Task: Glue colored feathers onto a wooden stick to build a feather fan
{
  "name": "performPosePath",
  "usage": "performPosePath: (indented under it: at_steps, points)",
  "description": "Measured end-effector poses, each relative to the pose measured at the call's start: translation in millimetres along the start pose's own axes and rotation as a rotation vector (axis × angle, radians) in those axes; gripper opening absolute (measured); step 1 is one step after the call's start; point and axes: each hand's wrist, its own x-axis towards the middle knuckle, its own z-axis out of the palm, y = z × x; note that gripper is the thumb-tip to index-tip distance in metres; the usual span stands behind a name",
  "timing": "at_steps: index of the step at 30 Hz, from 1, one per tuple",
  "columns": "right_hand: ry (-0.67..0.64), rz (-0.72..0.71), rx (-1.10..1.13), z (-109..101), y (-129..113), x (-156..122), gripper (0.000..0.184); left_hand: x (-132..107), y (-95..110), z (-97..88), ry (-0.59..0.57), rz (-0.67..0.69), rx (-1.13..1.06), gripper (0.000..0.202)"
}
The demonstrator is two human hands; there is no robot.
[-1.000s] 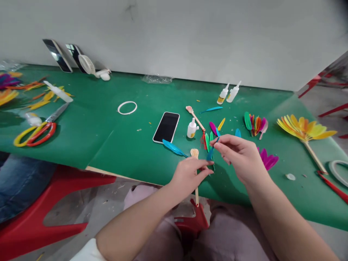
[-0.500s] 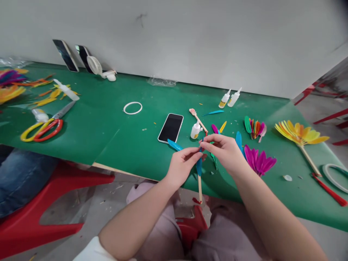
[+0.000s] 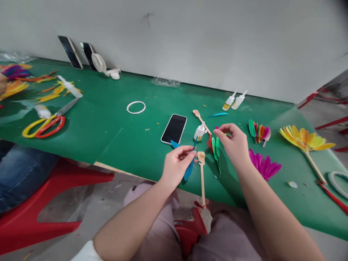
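Lightly, the left fingers (image 3: pixel 187 149) pinch a blue feather (image 3: pixel 188 172), its quill poking up past the grip and its vane hanging below. To their right, the right fingers (image 3: pixel 230 127) are curled, thumb and index tips near each other; I can't tell from my feed whether anything sits between them.

My worry is that the thin quill could roll or slip in that pinch. Just right of the left fingers is the paw-shaped head of a wooden stick (image 3: pixel 202 181); if it is tacky, which I can't see, a drifting vane could catch on it. The stick's handle overhangs the near edge of the worktop (image 3: pixel 148 152), so a bump might tip it off. Just beyond the left fingertips stands a dropper bottle (image 3: pixel 199 133), which a careless knuckle could topple. Green feathers (image 3: pixel 216 148) lie under and left of the right fingers, where a low sweep could scatter them. Farther out past the left fingers, another blue feather (image 3: pixel 174 144) overlaps a phone (image 3: pixel 174 128).

Half a second ago both sets of fingers met on the feather in front of the stick. Now they are apart, the left has shifted leftward, and the stick's head shows.
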Motion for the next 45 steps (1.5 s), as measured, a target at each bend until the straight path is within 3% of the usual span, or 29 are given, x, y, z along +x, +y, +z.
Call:
performPosePath:
  at_steps: [4, 6, 8, 10, 13, 15, 18, 20, 23, 26, 30, 33, 36, 42, 45]
  points:
    - [-0.168, -0.11, -0.168, 21.2, 27.7, 19.6, 0.055, 1.8, 1.2, -1.7, 0.014, -0.013, 0.056, 0.027]
    - [-0.2, -0.155, -0.274, 34.9, 32.9, 23.1, 0.049, 2.1, 0.2, -3.3, 0.008, 0.023, 0.111, 0.027]
    - [-0.181, -0.155, -0.314, 42.7, 32.3, 22.8, 0.039, 2.2, -1.6, -6.4, 0.019, 0.116, 0.207, 0.024]
    - [-0.181, -0.113, -0.237, 40.1, 28.3, 20.4, 0.036, 2.2, -3.4, -11.3, 0.068, 0.302, 0.372, 0.019]
    - [-0.203, -0.042, -0.045, 16.1, 18.9, 15.3, 0.039, 2.3, -5.5, -19.8, 0.162, 0.71, 0.64, 0.013]
    - [-0.195, -0.033, -0.039, -8.7, 11.3, 10.5, 0.038, 1.7, -6.5, -24.4, 0.192, 0.932, 0.746, 0.015]
    - [-0.122, -0.075, -0.11, -45.0, -0.4, 0.5, 0.032, -0.9, -7.5, -27.5, 0.158, 1.109, 0.832, 0.023]
    - [-0.023, -0.042, -0.015, -62.0, -6.8, -6.7, 0.029, -3.9, -7.5, -26.7, 0.131, 1.185, 0.87, 0.029]
    - [0.057, 0.005, 0.273, -75.6, -13.6, -14.6, 0.024, -8.5, -6.5, -22.5, 0.122, 1.253, 0.906, 0.032]
    - [-0.009, -0.083, 0.435, -81.4, -19.8, -19.5, 0.027, -11.5, -4.9, -17.5, 0.136, 1.299, 0.909, 0.029]
    - [-0.026, -0.183, 0.429, -78.7, -34.3, -28.9, 0.037, -13.3, -3.5, -14.1, 0.156, 1.348, 0.903, 0.025]
    - [0.129, -0.208, 0.384, -65.7, -49.8, -38.8, 0.045, -14.3, -4.0, -14.4, 0.123, 1.365, 0.915, 0.025]
    - [0.231, -0.172, 0.355, -50.1, -61.8, -47.3, 0.037, -15.0, -5.6, -15.5, 0.103, 1.386, 0.936, 0.026]
    - [-0.008, -0.143, 0.434, -37.4, -63.7, -53.8, 0.024, -16.1, -8.1, -15.5, 0.113, 1.406, 0.944, 0.025]
    - [0.004, -0.175, 0.421, -36.9, -62.8, -55.1, 0.021, -17.0, -8.1, -15.1, 0.093, 1.411, 0.933, 0.025]
